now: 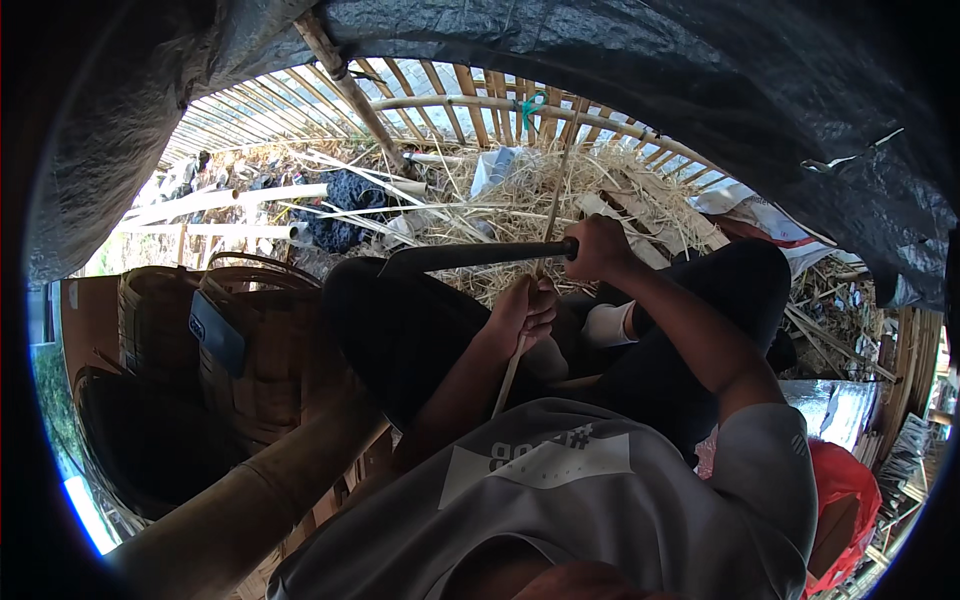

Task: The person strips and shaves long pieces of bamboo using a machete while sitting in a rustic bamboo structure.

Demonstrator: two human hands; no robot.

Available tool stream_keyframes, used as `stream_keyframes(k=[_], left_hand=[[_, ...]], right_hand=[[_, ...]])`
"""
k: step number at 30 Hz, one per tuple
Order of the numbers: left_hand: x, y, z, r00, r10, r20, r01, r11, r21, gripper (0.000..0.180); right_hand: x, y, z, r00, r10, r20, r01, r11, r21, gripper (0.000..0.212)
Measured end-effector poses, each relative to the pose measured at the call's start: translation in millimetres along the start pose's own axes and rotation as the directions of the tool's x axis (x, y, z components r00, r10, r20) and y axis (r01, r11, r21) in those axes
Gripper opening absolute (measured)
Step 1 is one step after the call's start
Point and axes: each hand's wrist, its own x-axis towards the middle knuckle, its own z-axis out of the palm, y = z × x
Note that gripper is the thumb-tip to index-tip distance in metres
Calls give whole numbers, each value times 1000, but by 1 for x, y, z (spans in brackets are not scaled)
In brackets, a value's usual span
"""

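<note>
My right hand (600, 249) is closed around the dark handle of a machete (480, 256), whose long blade points left across my lap and bends at its tip. Just below the blade, my left hand (524, 314) grips a thin bamboo strip (553, 213). The strip runs from my shirt up past the blade toward the fence. Blade and strip cross near the machete's handle end; I cannot tell whether the edge is cutting into it. My crossed legs in dark trousers lie beneath both hands.
Woven bamboo baskets (265, 370) stand at my left, with a phone (217, 333) on one. A thick bamboo pole (255, 500) slants beside me. Straw and shavings (620, 185) cover the ground ahead, before a slatted bamboo fence (450, 105). A dark tarp (640, 50) hangs overhead.
</note>
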Motion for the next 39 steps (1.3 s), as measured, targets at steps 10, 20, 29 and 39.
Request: stream_keyframes(k=[10,20,29,39], left_hand=[[2,9,1,996,57,-62,-57,998,-1,23],[-4,-6,9,1000,-7,-27,8,999,54,25],[-22,-1,7,1000,26,-17,-25,996,81,23],[-30,-14,9,997,-74,16,73,995,70,23]], right_hand=[[27,4,-4,996,81,32,-76,989,-128,20],[48,49,-27,914,404,-38,-404,897,-178,29],[23,-7,-34,997,56,44,-45,975,-219,23],[31,56,-39,897,413,-156,-435,888,-149,25]])
